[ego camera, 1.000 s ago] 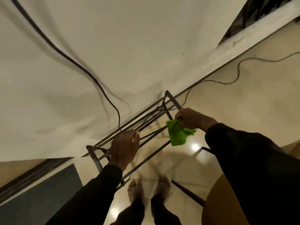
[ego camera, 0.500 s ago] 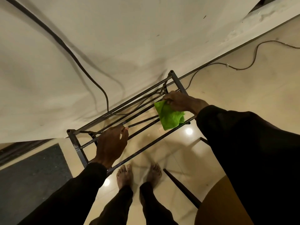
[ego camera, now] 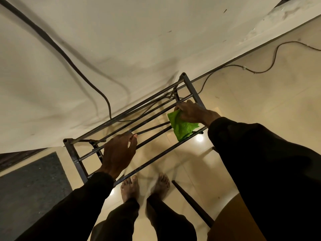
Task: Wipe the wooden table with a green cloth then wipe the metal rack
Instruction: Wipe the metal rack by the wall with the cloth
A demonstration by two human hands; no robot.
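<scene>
My right hand (ego camera: 192,113) clamps green cloth (ego camera: 182,128) against a metal rack (ego camera: 74,157) bar; my left hand (ego camera: 119,153) curled over another bar, nearer rack's left end.

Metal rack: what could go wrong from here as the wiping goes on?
1. The green cloth hangs loose under the right hand between the bars of the metal rack; it may snag or slip out.
2. Only the left hand steadies the open frame; a hard stroke might shift it toward the bare feet just below.
3. A cable dangles by the back rail and could get caught.
</scene>
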